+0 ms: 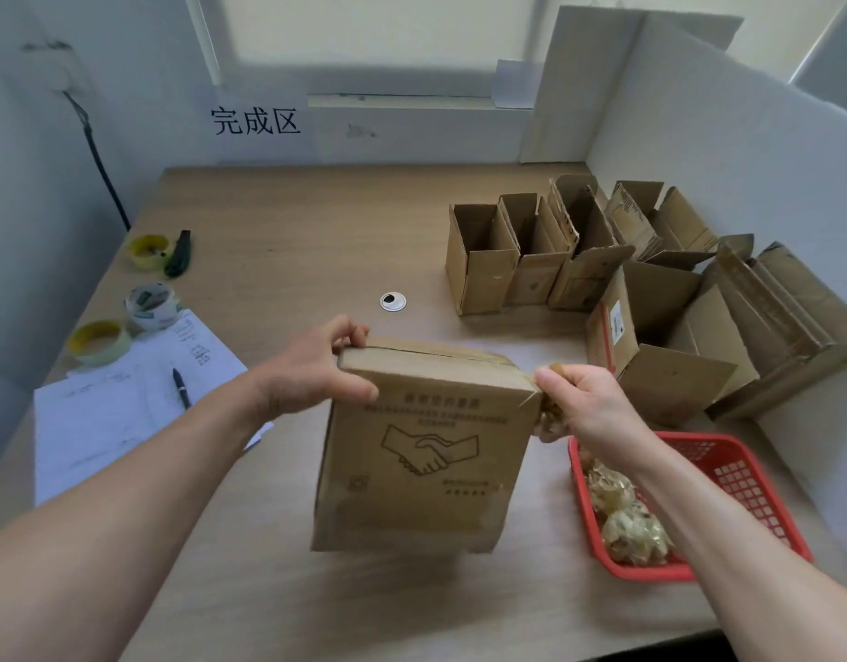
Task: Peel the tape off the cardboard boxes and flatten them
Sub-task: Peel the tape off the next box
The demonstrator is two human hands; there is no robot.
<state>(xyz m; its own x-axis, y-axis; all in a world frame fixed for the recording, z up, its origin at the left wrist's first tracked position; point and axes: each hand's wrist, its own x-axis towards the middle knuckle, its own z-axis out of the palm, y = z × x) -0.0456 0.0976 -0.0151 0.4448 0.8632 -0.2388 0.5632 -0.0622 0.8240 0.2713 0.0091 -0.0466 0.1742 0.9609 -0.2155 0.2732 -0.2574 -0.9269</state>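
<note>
A cardboard box with a handshake print is held upright at the near middle of the surface, its bottom edge resting there. The left hand is clamped on the box's top left corner, thumb on the printed front, fingers curled over the top edge. The right hand is closed at the top right corner, where a crumpled strip of tape is pinched just beside the box's right edge; a band of tape is seen along the top seam.

Just right of the box, under the right forearm, a red basket is set near the front edge of the surface, with wads of peeled tape inside. Behind it, a cluster of opened boxes is crowded against the white partition along the right side.

To the left, sheets of paper with a pen are spread toward the left edge, and three tape rolls and a cutter are lined up beyond them. Between the paper and the boxes, bare surface is left open back to the wall, broken only by a cable grommet.
</note>
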